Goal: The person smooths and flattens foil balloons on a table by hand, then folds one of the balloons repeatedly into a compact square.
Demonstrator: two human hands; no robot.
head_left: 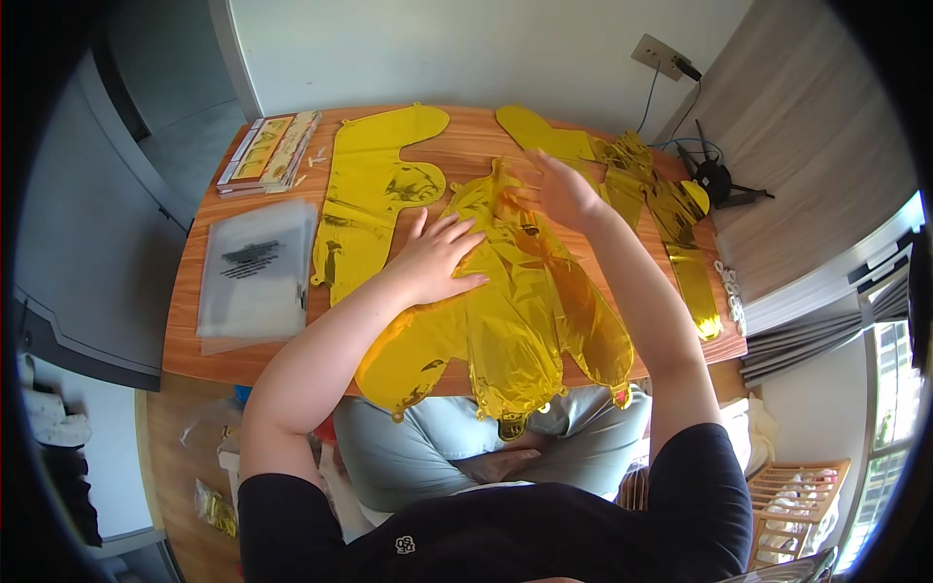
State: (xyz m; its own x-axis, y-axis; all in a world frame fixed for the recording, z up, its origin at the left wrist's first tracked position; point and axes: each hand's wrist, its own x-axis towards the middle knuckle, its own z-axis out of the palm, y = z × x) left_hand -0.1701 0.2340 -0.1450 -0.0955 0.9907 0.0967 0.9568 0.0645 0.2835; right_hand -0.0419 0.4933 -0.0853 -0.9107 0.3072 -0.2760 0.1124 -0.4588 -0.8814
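Note:
A flat gold foil balloon lies across the front of the wooden table, and its lower lobes hang past the near edge over my lap. My left hand rests on its left upper part, palm down with fingers spread. Over its top end is my right hand, its fingers stretched out toward the left; whether they touch the foil I cannot tell. Another flat gold foil balloon, shaped like a letter, lies beyond my left hand. Further gold foil balloons lie at the back right, some crumpled.
On the left of the table are a stack of clear plastic bags and a pile of printed packages. A black router stands at the right, with cables running to a wall socket. Small white rings line the right edge.

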